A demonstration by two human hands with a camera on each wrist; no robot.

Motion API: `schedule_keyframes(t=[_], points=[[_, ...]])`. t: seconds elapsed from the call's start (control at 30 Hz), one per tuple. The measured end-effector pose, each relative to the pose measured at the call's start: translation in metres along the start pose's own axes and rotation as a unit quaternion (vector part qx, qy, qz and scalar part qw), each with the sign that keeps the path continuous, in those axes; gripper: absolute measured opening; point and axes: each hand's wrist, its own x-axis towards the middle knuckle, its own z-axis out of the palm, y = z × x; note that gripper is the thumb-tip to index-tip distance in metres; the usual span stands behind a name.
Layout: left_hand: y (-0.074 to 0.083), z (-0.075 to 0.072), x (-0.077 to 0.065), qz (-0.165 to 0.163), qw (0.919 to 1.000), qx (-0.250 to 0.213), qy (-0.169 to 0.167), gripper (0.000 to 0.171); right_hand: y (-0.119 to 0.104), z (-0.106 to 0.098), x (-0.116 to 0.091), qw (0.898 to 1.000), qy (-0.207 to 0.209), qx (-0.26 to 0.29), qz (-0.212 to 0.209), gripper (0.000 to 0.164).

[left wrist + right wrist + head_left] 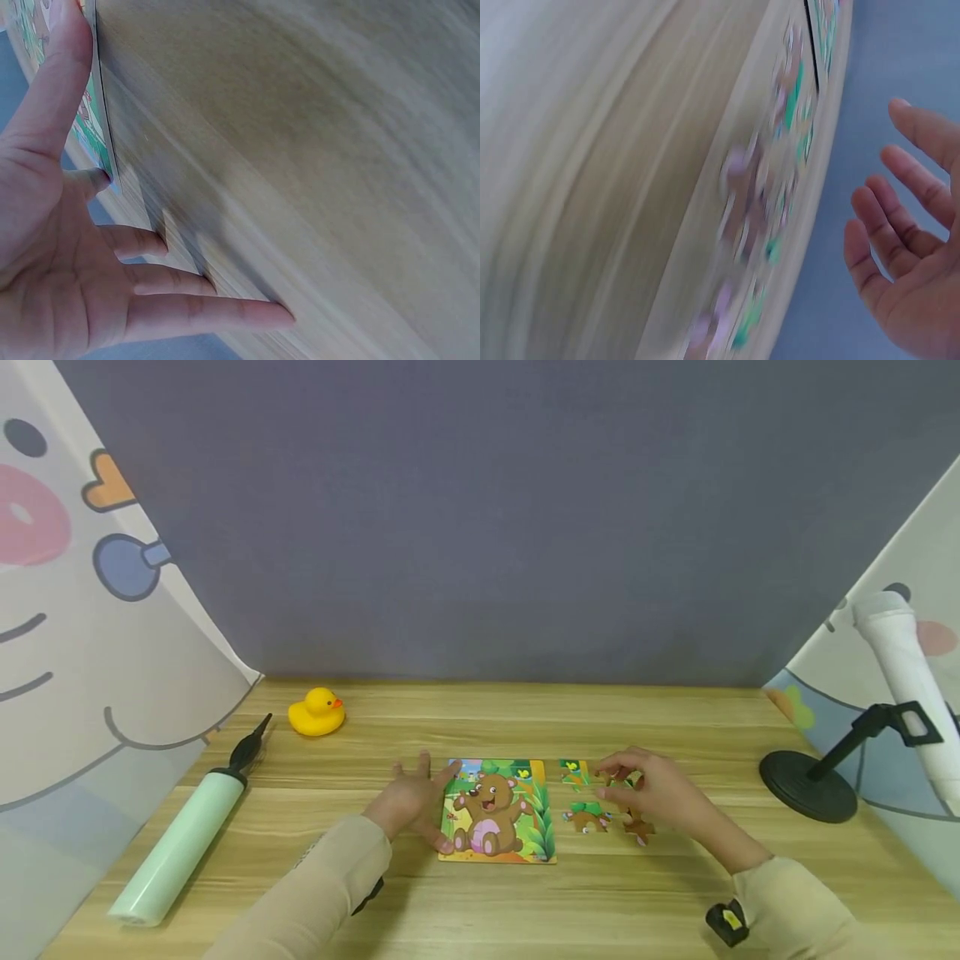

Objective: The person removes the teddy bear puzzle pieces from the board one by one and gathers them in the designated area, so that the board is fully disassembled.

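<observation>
A bear puzzle board (491, 814) lies flat on the table in the head view. My left hand (411, 803) is spread at its left side, index fingertip and thumb on its edge. In the left wrist view the other fingers (210, 315) stretch out straight over the wood. To the right of the board lie several loose jigsaw pieces, among them a duck piece (574, 772), a green-and-brown piece (587, 817) and a brown piece (640, 828). Over them hovers my right hand (652, 785), fingers apart and loosely bent. No piece shows between those fingers (889, 225) in the right wrist view.
A yellow rubber duck (317, 714) sits at the back left, with a pale green hand pump (182, 847) in front of it. At the right, a white microphone (911, 685) leans in a black stand (810, 785). A grey panel (480, 527) rises behind the table.
</observation>
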Motion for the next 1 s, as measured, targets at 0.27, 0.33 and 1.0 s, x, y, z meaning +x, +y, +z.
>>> schedule_keyframes(t=[0.27,0.33,1.0], points=[[0.001,0.000,0.000,-0.001,0.9999,-0.011,0.000,0.124,-0.029,0.034,0.023,0.999,-0.007,0.036,0.005,0.032],[0.000,0.000,0.000,0.001,1.0000,-0.009,0.001,0.124,-0.037,0.041,0.028,1.000,-0.008,0.028,0.008,0.032],[0.001,0.000,-0.002,-0.014,0.9991,-0.041,-0.001,0.125,-0.087,0.097,0.078,0.997,-0.075,-0.022,0.022,0.023]])
